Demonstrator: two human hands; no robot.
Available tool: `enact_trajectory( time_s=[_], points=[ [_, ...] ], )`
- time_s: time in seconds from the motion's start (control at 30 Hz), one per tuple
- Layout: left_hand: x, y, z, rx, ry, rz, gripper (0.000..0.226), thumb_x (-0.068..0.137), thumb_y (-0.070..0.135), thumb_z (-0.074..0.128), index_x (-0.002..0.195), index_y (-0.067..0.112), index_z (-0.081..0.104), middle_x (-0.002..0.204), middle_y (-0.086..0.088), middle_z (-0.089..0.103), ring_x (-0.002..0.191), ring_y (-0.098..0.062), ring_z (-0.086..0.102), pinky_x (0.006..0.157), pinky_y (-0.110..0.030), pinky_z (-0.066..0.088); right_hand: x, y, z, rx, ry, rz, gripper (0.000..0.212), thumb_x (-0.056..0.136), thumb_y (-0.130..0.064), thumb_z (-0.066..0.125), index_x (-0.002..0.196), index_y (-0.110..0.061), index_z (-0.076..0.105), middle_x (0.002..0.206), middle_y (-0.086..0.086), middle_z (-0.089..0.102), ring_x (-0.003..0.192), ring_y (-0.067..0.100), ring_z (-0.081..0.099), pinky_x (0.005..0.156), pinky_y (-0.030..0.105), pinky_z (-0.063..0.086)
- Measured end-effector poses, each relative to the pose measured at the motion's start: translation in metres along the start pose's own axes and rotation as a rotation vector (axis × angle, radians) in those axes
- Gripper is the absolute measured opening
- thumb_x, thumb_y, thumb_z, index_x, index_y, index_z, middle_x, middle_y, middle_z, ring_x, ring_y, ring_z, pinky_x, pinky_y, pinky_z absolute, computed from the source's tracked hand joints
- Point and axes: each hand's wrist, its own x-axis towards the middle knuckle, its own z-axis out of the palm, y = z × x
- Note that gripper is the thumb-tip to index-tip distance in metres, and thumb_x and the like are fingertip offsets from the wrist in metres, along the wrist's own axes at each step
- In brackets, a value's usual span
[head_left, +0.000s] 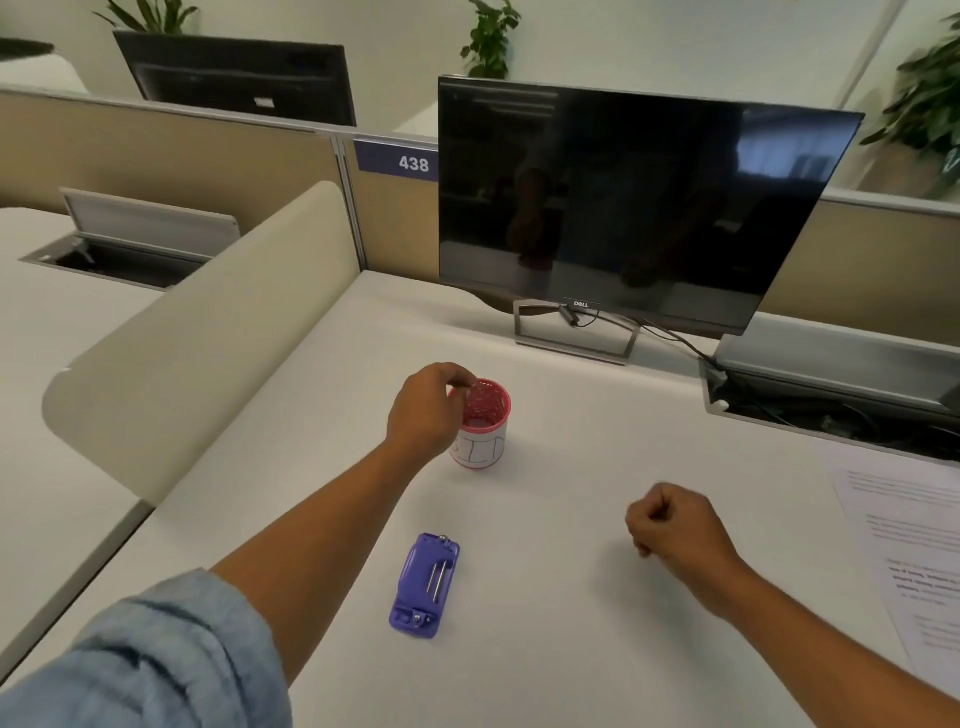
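A pink mesh cup (491, 415) with a white paper band round it stands upright in the middle of the white desk (571, 441). My left hand (423, 410) is at the cup's left side, its fingertips curled over the left rim and pinching it. Whether anything small sits between those fingers is hidden. My right hand (672, 527) lies on the desk to the right as a closed fist with nothing visible in it. A purple plastic stapler-like tool (425, 584) with metal pins lies flat nearer to me, between both arms.
A dark Dell monitor (623, 208) stands at the back of the desk, cables trailing right to an open cable tray (831, 395). Printed sheets (904, 545) lie at the right edge. A beige curved divider (208, 332) borders the left side.
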Motion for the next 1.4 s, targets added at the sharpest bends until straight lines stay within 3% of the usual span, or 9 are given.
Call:
enact_trajectory(
  time_s=[0.1,0.17,0.27,0.43,0.6,0.8,0.9,1.1,1.4],
  points=[
    [-0.002,-0.011,-0.003,-0.043,0.050,0.010,0.013,0.092,0.017,0.065,0.100,0.024,0.072,0.105,0.005,0.071,0.070,-0.007,0.060,0.071,-0.025,0.050,0.021,-0.037,0.015,0.005,-0.040,-0.094,0.024,0.072,0.015,0.062,0.063,-0.006,0.057,0.056,0.002,0.068,0.045,0.010,0.059,0.047,0.021,0.050],
    [-0.005,-0.020,-0.002,-0.044,0.028,0.027,0.012,0.091,0.018,0.067,0.101,0.022,0.073,0.104,0.004,0.072,0.065,-0.003,0.057,0.068,-0.024,0.047,0.033,-0.058,0.027,-0.007,-0.063,-0.148,0.023,0.072,0.013,0.064,0.063,-0.007,0.059,0.058,0.003,0.069,0.047,0.012,0.061,0.048,0.024,0.051],
    [-0.005,-0.021,0.001,-0.047,0.013,0.039,0.012,0.091,0.019,0.067,0.101,0.021,0.073,0.105,0.001,0.073,0.065,-0.004,0.056,0.070,-0.025,0.048,0.051,-0.084,0.047,-0.055,-0.099,-0.203,0.017,0.073,0.008,0.065,0.066,-0.007,0.060,0.055,0.000,0.069,0.047,0.011,0.062,0.049,0.023,0.052],
    [0.000,-0.006,0.008,0.012,-0.009,0.054,0.005,0.088,0.024,0.071,0.091,0.022,0.068,0.102,-0.003,0.073,0.089,-0.018,0.065,0.077,-0.029,0.055,0.074,-0.112,0.077,-0.168,-0.149,-0.241,0.007,0.076,0.001,0.067,0.073,-0.005,0.064,0.059,0.002,0.070,0.049,0.009,0.066,0.052,0.029,0.058],
    [0.001,-0.009,0.014,0.024,0.003,0.086,0.013,0.087,0.030,0.071,0.093,0.020,0.068,0.098,-0.001,0.071,0.081,-0.014,0.059,0.070,-0.022,0.047,0.089,-0.120,0.089,-0.234,-0.145,-0.246,0.005,0.077,0.000,0.067,0.078,-0.004,0.067,0.067,0.008,0.071,0.051,0.008,0.067,0.052,0.023,0.057],
    [-0.015,-0.050,0.010,-0.060,0.225,0.043,0.014,0.091,0.037,0.065,0.097,0.025,0.064,0.090,0.013,0.061,0.071,-0.007,0.059,0.059,-0.016,0.040,0.094,-0.116,0.094,-0.218,-0.190,-0.212,0.013,0.083,0.003,0.063,0.075,-0.005,0.067,0.065,0.008,0.070,0.049,0.008,0.066,0.055,0.023,0.057],
    [-0.032,-0.086,0.015,0.016,0.230,-0.067,0.020,0.091,0.038,0.063,0.106,0.024,0.063,0.097,0.010,0.064,0.085,-0.014,0.064,0.069,-0.026,0.048,0.096,-0.119,0.097,-0.172,-0.222,-0.199,0.016,0.086,0.005,0.061,0.075,-0.005,0.067,0.067,0.011,0.070,0.051,0.008,0.068,0.056,0.021,0.056],
    [-0.055,-0.135,0.028,0.339,0.065,0.071,0.039,0.093,0.041,0.059,0.119,0.012,0.063,0.134,-0.006,0.062,0.128,-0.027,0.053,0.105,-0.041,0.039,0.106,-0.123,0.102,-0.261,-0.209,-0.232,0.015,0.090,0.001,0.062,0.079,-0.006,0.069,0.070,0.010,0.072,0.054,0.007,0.070,0.057,0.020,0.058],
    [-0.055,-0.133,0.030,0.363,0.090,0.077,0.038,0.094,0.042,0.055,0.118,0.012,0.061,0.132,-0.006,0.062,0.125,-0.028,0.054,0.105,-0.042,0.042,0.109,-0.115,0.108,-0.291,-0.116,-0.229,0.020,0.093,0.000,0.060,0.097,-0.011,0.076,0.075,0.004,0.074,0.059,0.007,0.069,0.049,0.014,0.051]
  ],
)
